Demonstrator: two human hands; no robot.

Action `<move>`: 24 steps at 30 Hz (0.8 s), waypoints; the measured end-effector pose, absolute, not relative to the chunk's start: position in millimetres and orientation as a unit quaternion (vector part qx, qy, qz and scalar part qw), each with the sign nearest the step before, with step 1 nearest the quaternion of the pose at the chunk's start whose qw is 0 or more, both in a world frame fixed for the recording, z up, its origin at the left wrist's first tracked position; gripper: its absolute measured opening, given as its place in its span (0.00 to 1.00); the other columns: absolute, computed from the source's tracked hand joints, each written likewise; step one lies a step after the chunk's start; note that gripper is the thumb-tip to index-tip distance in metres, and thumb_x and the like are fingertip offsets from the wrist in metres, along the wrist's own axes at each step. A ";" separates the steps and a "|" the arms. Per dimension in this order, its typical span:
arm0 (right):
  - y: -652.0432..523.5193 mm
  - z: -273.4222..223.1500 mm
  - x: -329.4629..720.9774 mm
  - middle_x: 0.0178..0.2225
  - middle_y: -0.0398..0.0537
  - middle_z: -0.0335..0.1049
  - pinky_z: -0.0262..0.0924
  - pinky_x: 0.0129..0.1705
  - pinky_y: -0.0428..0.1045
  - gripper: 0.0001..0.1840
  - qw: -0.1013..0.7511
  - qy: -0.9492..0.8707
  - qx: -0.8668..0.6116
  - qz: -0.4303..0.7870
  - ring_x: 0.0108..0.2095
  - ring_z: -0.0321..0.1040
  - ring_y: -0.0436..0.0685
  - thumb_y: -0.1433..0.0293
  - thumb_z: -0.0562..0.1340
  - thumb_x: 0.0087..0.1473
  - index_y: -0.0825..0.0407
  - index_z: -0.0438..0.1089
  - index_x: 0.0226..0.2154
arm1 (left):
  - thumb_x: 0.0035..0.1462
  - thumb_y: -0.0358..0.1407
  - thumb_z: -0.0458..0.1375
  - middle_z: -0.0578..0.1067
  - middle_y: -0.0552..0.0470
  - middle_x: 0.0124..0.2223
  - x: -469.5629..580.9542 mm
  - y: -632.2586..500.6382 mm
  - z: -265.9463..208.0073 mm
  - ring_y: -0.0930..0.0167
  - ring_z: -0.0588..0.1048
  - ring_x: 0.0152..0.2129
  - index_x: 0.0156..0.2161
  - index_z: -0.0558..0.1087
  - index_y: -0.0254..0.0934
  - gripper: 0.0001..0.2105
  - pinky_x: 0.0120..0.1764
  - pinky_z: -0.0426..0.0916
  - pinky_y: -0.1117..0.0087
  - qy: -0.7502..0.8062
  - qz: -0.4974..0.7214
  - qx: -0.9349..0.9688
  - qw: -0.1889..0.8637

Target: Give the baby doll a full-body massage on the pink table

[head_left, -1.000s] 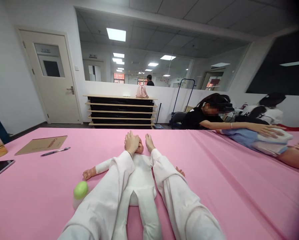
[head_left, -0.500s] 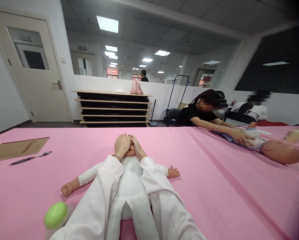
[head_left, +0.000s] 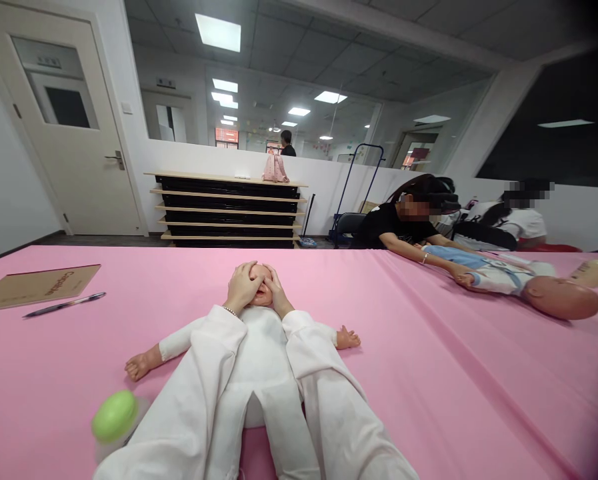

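A baby doll point(head_left: 259, 360) with a white cloth body lies on its back, its arms spread out and its head point(head_left: 261, 273) away from me. My left hand point(head_left: 243, 285) rests along the left side of the doll's head, fingers laid over the brow and cheek. On the opposite side, my right hand point(head_left: 277, 288) lies against the head with extended fingers. Forehead, nose and mouth show between the two hands. Both hands are open, and their thumbs are partly hidden against the face. White sleeves cover my forearms, which pass over the doll's torso.
A green-capped bottle point(head_left: 115, 417) stands at front left on the pink tablecloth point(head_left: 429, 400). Farther left are a pen point(head_left: 65, 305) and a brown notebook point(head_left: 39, 287). At right, a co-worker point(head_left: 403, 223) handles another doll point(head_left: 561, 298) near a pale bottle point(head_left: 593, 270).
My hands have parted outward from the middle of the doll's forehead, uncovering more of its face. The co-worker's hands have shifted from the other doll's torso toward its arm.
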State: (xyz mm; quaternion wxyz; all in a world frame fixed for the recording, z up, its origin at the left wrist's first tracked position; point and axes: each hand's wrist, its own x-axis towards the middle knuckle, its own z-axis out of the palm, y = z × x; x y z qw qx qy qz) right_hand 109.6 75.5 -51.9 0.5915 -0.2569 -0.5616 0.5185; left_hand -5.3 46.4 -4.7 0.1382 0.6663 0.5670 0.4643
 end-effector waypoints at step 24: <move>65.0 -43.9 111.3 0.52 0.43 0.58 0.43 0.59 0.51 0.22 0.603 -0.587 -0.264 0.472 0.55 0.51 0.55 0.62 0.59 0.47 0.46 0.62 0.46 | 0.51 0.35 0.49 0.66 0.48 0.52 -5.4 44.6 -7.3 0.65 0.64 0.49 0.51 0.64 0.39 0.20 0.53 0.58 0.63 0.565 0.479 0.659 0.134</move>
